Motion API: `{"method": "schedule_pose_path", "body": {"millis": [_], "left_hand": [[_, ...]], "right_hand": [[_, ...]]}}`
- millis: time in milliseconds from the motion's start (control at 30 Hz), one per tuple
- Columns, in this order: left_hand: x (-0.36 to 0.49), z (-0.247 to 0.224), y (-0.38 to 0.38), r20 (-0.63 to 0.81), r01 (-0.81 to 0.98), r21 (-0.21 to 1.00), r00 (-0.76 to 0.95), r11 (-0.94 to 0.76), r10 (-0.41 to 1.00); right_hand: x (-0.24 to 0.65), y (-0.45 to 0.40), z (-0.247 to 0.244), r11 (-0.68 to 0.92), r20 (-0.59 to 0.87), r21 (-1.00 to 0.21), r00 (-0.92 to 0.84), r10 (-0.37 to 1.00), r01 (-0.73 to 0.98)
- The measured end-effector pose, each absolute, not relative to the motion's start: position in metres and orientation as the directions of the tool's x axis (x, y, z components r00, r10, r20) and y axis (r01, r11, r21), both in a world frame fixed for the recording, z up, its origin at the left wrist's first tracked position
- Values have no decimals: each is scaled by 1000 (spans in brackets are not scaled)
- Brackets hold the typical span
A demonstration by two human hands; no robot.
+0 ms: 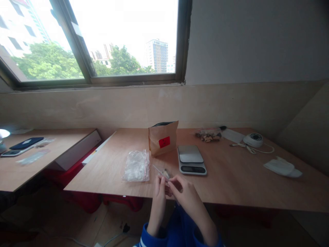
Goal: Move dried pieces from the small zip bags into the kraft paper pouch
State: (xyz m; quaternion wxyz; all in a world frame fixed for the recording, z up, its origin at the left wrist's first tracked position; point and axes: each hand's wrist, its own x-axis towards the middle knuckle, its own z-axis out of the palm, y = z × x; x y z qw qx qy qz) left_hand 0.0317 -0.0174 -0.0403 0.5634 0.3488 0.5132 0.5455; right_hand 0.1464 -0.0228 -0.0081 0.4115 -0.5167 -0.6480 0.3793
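Both my hands meet at the table's front edge around a small clear plastic bag (165,172) with something brownish inside. My left hand (160,187) pinches its near left part, and my right hand (181,187) pinches it from the right. Behind them stands an upright brown paper bag (163,140) with a red label, its top open. A stack of clear zip bags (136,166) lies to the left. Right of the paper bag is a white scale (191,159) with a dark display.
On the table (231,181), a clear bag of brown pieces (208,135) lies at the back. Farther right are a white dome camera (253,140) with cables and a crumpled white item (282,167). Another table (15,176) stands left, with red stools (87,199) below.
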Motion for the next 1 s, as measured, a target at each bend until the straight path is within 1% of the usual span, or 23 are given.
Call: {"method": "schedule_pose_path", "body": {"millis": [67,200,300,400,533,633,800,1000], "left_hand": [[31,-37,-19,-176,-243,959,-119,143,977],[31,-35,-23,-85,-245,968,-126,53,988],[30,-36,-26,-54,-231,973,-111,27,992],[30,-37,-27,-60,-215,976,-110,35,992],[33,-36,-29,-71,-218,974,-76,53,995],[35,-36,-29,-48,-243,970,-52,34,998],[36,-38,-28,-41,-233,972,-68,24,997],[33,-40,-27,-38,-165,986,-57,29,998]], "right_hand": [[148,-23,-6,171,128,-932,-151,980,319],[150,-24,-5,138,84,-959,-217,973,248],[152,-24,-3,122,67,-962,-221,973,245],[155,-25,0,116,53,-947,-211,976,300],[157,-26,0,124,57,-883,-158,986,452],[158,-24,-3,123,65,-866,-136,989,485],[158,-23,-7,104,41,-880,-144,989,463],[156,-22,-12,31,-20,-934,-139,990,357]]}}
